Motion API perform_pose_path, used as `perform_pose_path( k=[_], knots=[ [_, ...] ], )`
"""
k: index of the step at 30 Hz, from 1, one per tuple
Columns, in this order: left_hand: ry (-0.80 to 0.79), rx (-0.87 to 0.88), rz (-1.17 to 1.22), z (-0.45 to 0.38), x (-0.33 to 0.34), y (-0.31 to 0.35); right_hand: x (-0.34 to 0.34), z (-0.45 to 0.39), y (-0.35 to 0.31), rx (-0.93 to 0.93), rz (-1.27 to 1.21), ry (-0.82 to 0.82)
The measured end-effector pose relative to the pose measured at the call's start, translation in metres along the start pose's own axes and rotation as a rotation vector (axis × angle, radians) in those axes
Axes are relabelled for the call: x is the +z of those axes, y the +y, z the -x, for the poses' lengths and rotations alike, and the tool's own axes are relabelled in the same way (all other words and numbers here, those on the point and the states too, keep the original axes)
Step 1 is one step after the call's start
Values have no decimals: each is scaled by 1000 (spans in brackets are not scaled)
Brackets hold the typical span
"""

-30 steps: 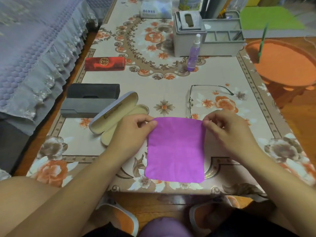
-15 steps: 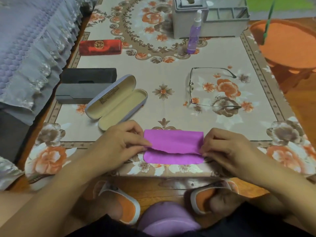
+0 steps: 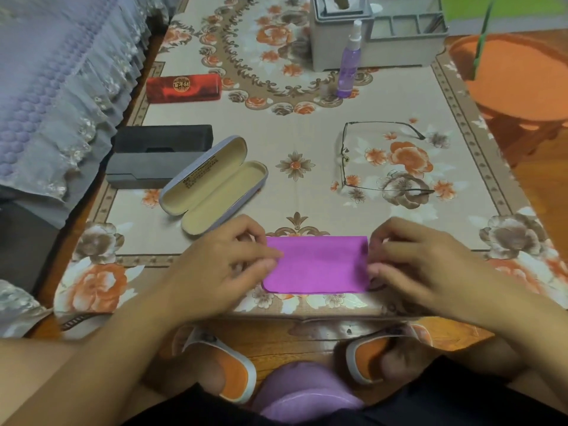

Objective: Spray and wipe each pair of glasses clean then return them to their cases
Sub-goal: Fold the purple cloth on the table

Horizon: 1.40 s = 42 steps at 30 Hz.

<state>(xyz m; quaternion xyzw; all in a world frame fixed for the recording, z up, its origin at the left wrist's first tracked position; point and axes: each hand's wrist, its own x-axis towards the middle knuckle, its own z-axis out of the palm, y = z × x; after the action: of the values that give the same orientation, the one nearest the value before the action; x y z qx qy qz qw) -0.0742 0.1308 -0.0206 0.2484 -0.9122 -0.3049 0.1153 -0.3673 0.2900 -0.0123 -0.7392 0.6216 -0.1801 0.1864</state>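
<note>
1. Head view is showing the left hand (image 3: 221, 265) and right hand (image 3: 412, 262) lying at lower centre, curled fingers pinching opposite ends of the folded cloth (image 3: 316, 265) on the table (image 3: 292, 142).
2. Glasses (image 3: 344, 158) are lying unfolded at centre right, well apart from the cloth.
3. Open case (image 3: 215, 182) is sitting left of centre, just above the left hand.
4. Black case (image 3: 156, 155) and red case (image 3: 183, 87) are lying at the left.
5. Spray bottle (image 3: 349, 69) is standing at upper centre before a grey organiser (image 3: 378, 38).

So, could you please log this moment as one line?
left hand, right hand: hold folded cloth ends | glasses: on table | beige case: open
</note>
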Motion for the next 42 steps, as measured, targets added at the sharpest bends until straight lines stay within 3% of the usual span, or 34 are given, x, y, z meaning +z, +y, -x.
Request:
perform_pose_path(
  k=[2,3,5,8,13,17,21,28,36,40,42],
  knots=[
    [136,-99,5,-12,5,5,2,-13,5,102,16,103],
    [132,-160,-23,-20,8,8,6,-23,6,151,23,128],
    [16,-245,-142,-34,16,13,14,-41,5,214,38,110],
    [-90,-232,-244,-46,21,10,18,-54,-1,218,81,2],
    [-186,-266,-126,-48,9,3,7,-53,-5,286,-36,-105],
    [-156,-319,18,-43,3,2,5,-47,-11,336,-150,-50],
    [-97,-268,115,-28,-1,9,12,-27,-17,312,-187,61],
    [-128,-132,-111,0,9,12,35,4,-22,218,-159,149],
    [-260,-134,-141,10,6,9,35,16,-24,188,-71,12],
    [-167,-188,-108,-3,9,17,26,3,-33,309,-153,111],
    [-182,-197,-204,-11,14,19,28,-8,-34,336,-33,47]
  ],
)
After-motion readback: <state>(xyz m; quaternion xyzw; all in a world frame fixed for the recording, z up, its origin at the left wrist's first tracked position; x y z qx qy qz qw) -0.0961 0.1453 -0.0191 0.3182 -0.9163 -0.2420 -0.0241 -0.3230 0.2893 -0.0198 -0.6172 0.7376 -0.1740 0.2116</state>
